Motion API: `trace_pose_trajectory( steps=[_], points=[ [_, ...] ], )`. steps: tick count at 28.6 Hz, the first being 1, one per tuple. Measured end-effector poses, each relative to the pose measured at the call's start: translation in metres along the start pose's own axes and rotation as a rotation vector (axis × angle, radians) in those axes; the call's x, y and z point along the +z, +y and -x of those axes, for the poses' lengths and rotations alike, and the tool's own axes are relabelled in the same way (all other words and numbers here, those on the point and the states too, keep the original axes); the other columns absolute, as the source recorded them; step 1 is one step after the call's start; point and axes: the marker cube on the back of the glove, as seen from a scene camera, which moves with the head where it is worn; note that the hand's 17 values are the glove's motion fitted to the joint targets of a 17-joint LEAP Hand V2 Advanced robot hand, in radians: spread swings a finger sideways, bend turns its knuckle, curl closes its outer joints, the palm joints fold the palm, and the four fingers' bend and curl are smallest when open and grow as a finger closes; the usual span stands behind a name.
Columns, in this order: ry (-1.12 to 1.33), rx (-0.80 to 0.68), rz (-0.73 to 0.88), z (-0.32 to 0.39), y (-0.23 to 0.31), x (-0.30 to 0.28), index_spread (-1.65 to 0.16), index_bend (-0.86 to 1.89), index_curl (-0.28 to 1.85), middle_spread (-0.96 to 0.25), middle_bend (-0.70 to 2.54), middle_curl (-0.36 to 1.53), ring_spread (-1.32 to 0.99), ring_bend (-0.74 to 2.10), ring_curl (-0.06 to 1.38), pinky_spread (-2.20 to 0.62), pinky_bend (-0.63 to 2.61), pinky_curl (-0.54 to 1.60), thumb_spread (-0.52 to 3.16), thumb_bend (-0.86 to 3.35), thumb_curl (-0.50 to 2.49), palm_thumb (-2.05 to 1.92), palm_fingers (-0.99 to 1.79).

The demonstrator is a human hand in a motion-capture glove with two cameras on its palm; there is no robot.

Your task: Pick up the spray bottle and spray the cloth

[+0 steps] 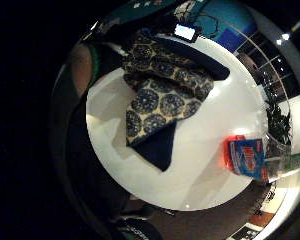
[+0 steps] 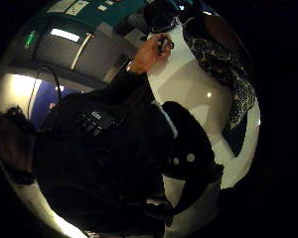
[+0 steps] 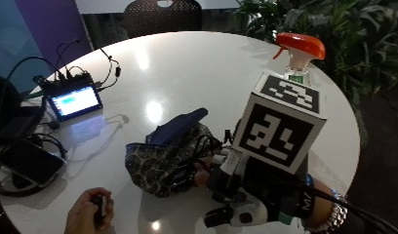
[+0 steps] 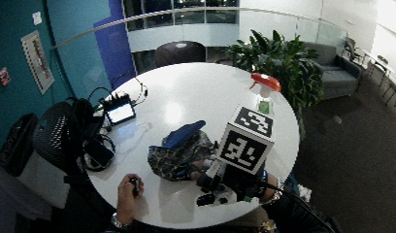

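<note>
The spray bottle (image 3: 296,53), clear with an orange trigger head, stands near the far right edge of the white round table (image 3: 186,63). A crumpled cloth (image 3: 169,156), dark blue with a beige pattern, lies near the front of the table. My gloved right hand (image 3: 212,175) hovers just right of the cloth, largely hidden, and its fingers look relaxed and hold nothing. The little finger side palm view shows the cloth (image 1: 160,95) spread below and the bottle (image 1: 245,157) with its blue label well apart from it. The bottle (image 4: 264,87) is about an arm's reach beyond the hand.
A small screen device (image 3: 72,102) with cables sits at the table's left, and a phone (image 3: 27,163) lies nearer the edge. The person's bare left hand (image 3: 89,212) holds a small black object at the front edge. Plants (image 3: 328,24) stand behind the bottle.
</note>
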Motion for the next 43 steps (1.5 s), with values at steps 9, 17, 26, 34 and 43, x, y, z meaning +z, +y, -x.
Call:
trace_pose_trajectory(
  steps=[9,17,26,34,43],
  points=[
    [0.021,0.038,-0.054,-0.007,0.004,-0.009,-0.35,0.19,0.2,-0.07,0.24,0.17,-0.08,0.39,0.22,0.17,0.33,0.19,0.87,0.24,0.1,0.41,0.7],
    [0.025,0.033,-0.058,-0.007,-0.004,-0.007,-0.39,0.16,0.24,-0.08,0.21,0.22,-0.09,0.37,0.24,0.19,0.31,0.22,1.07,0.2,0.14,0.43,0.7],
    [0.209,0.145,-0.215,-0.035,-0.014,-0.051,-0.4,0.15,0.26,-0.08,0.2,0.26,-0.09,0.36,0.27,0.19,0.28,0.25,1.17,0.17,0.16,0.46,0.7],
    [0.203,0.269,-0.463,-0.077,-0.015,-0.101,-0.4,0.14,0.27,-0.09,0.22,0.3,-0.1,0.37,0.29,0.19,0.24,0.27,1.21,0.15,0.19,0.52,0.75],
    [0.091,0.444,-0.649,-0.134,0.004,-0.124,-0.39,0.13,0.27,-0.1,0.22,0.33,-0.1,0.38,0.31,0.18,0.22,0.29,1.22,0.14,0.22,0.59,0.77]
  ],
)
